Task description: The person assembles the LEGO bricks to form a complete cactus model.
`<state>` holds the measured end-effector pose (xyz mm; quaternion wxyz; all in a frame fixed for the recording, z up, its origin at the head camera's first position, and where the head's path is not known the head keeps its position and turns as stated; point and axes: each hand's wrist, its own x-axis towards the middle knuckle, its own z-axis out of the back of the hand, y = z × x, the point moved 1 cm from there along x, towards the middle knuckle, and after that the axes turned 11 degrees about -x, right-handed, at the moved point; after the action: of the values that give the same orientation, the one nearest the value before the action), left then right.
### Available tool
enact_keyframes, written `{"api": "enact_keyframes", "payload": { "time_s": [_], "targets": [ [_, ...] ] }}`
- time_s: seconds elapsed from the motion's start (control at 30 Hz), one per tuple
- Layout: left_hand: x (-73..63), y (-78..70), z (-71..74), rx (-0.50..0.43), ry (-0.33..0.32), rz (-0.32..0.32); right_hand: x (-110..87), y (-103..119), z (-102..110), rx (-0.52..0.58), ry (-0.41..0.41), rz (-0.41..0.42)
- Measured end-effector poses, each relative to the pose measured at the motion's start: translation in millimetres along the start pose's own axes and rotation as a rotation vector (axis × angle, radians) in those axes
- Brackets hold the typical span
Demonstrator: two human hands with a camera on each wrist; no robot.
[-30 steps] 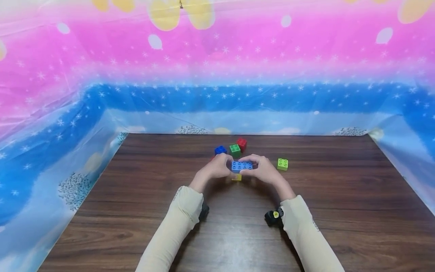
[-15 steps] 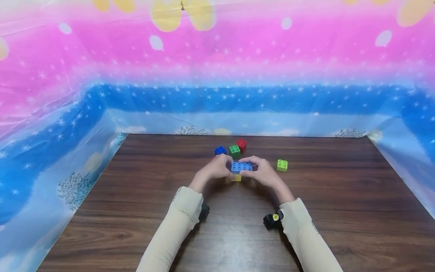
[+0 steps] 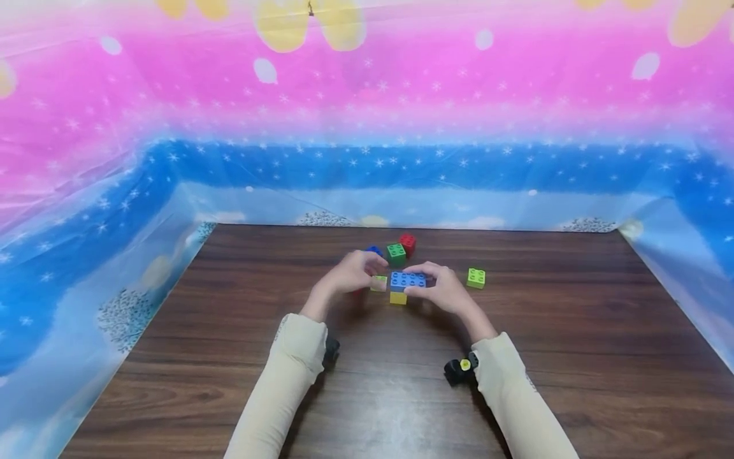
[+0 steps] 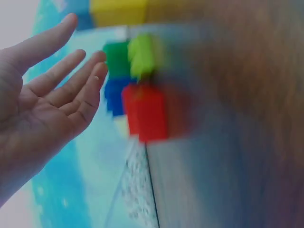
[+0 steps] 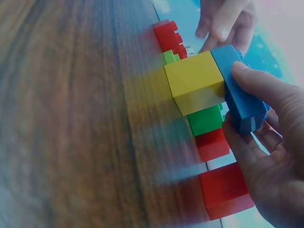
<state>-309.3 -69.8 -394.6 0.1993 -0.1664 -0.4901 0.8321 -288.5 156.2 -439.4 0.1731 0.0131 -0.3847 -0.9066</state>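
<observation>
My right hand (image 3: 444,287) pinches a long light-blue toy brick (image 3: 408,280) between thumb and fingers. The blue brick sits on a smaller yellow brick (image 5: 195,81), its end overhanging to the right in the head view. My left hand (image 3: 354,271) is apart from these two, fingers loosely extended and holding nothing in the left wrist view. Close to its fingertips are a lime brick (image 3: 378,283), a red brick (image 4: 149,114) and a dark-blue brick (image 4: 115,97). In the head view the left hand partly hides these three.
Behind the hands stand a green brick (image 3: 396,254) and a red brick (image 3: 408,243). Another lime brick (image 3: 476,278) lies to the right. The right wrist view shows one more red brick (image 5: 225,192) near the right hand. A printed cloth (image 3: 413,204) borders the wooden table (image 3: 545,319).
My left hand has let go of the blue brick and moved left, uncovering a lime brick. The right hand keeps its hold, and the blue and yellow bricks stay in place.
</observation>
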Motion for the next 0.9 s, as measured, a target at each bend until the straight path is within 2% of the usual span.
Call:
{"api": "enact_keyframes", "payload": {
  "time_s": [0.13, 0.2, 0.3, 0.5, 0.73, 0.9],
  "targets": [
    [-7.5, 5.9, 25.4, -0.099, -0.114, 0.005, -0.1, 1.2, 1.6, -0.001, -0.001, -0.015],
    [-11.1, 11.5, 35.0, -0.114, -0.161, 0.024, 0.9, 1.4, 1.7, 0.002, -0.001, -0.017],
    [-13.5, 21.7, 42.0, -0.108, -0.169, 0.079, 3.2, 1.4, 0.7, -0.001, -0.002, -0.016],
    [-10.4, 39.8, 34.3, -0.106, -0.097, 0.215, 10.2, 1.2, -2.5, -0.015, 0.022, -0.033],
    [-2.1, 39.7, 23.0, -0.031, -0.143, 0.265, 20.0, 3.1, 1.4, -0.039, 0.013, -0.040],
    [-2.3, 40.5, 18.0, 0.005, -0.166, 0.290, 20.7, 3.0, 0.9, -0.020, 0.033, -0.070]
  ]
}}
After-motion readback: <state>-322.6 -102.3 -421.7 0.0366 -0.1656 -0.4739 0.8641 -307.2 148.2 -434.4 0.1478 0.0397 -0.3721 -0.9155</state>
